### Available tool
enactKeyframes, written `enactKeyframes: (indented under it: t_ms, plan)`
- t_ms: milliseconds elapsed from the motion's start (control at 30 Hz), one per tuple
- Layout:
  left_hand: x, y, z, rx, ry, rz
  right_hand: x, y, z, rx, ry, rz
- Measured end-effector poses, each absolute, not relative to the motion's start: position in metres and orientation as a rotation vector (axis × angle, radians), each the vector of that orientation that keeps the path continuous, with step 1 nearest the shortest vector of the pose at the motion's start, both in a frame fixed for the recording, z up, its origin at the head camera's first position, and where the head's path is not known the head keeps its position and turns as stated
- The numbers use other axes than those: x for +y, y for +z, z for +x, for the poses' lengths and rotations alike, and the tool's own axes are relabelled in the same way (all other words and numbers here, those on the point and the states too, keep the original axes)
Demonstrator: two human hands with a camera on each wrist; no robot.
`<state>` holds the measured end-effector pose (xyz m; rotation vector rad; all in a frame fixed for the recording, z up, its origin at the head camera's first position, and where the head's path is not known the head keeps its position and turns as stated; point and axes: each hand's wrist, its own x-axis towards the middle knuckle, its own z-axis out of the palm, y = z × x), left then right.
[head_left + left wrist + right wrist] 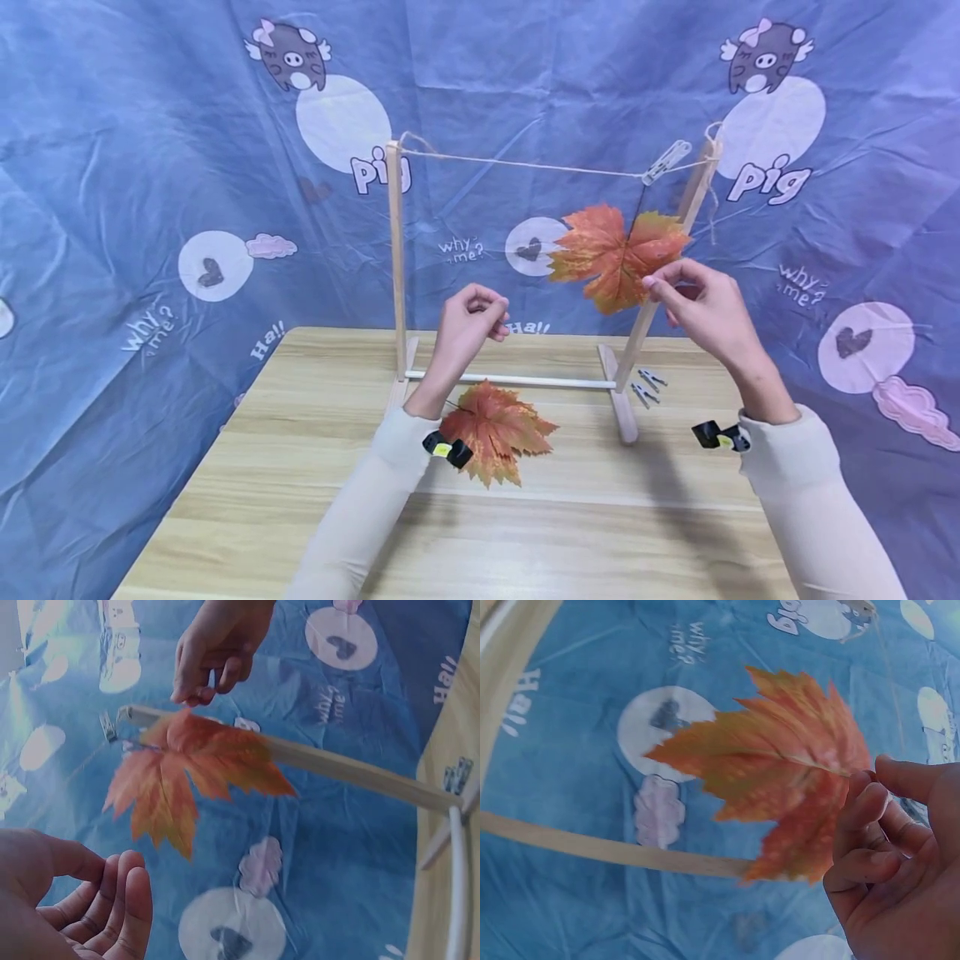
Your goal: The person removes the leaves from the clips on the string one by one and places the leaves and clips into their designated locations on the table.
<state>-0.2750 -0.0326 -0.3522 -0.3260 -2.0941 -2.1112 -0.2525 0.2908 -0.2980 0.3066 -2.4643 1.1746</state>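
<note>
An orange maple leaf (621,258) hangs by its stem from a pale clothespin (666,162) on the twine (525,164). My right hand (705,312) pinches the leaf's edge between thumb and fingertips; the right wrist view shows the leaf (795,765) spread beside that hand (900,855). To the left of the leaf, my left hand (472,321) is raised with loosely bent fingers and holds nothing. In the left wrist view this hand (82,900) is apart from the leaf (187,765). More maple leaves (495,433) lie stacked on the table, partly behind my left wrist.
A wooden frame with a left post (397,258), a right post (637,342) and a white lower bar (517,381) stands on the wooden table (600,533). Several grey clothespins (648,387) lie by its right foot. A blue printed cloth (480,83) hangs behind.
</note>
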Motion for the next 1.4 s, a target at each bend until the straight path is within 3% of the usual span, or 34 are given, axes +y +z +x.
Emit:
enactKeyframes:
  t_ms: [567,1000,1400]
  plan:
    - [0.017,-0.297,-0.282,-2.070,-2.094,-0.549,0.293,-0.241,-0.266,-2.379,1.169,0.361]
    - [0.058,-0.251,-0.293,-2.054,-2.032,-0.475,0.293,-0.191,-0.277,-2.342,1.190,0.412]
    - [0.084,-0.229,-0.309,-2.164,-1.880,-0.542,0.295,-0.161,-0.287,-2.315,1.242,0.293]
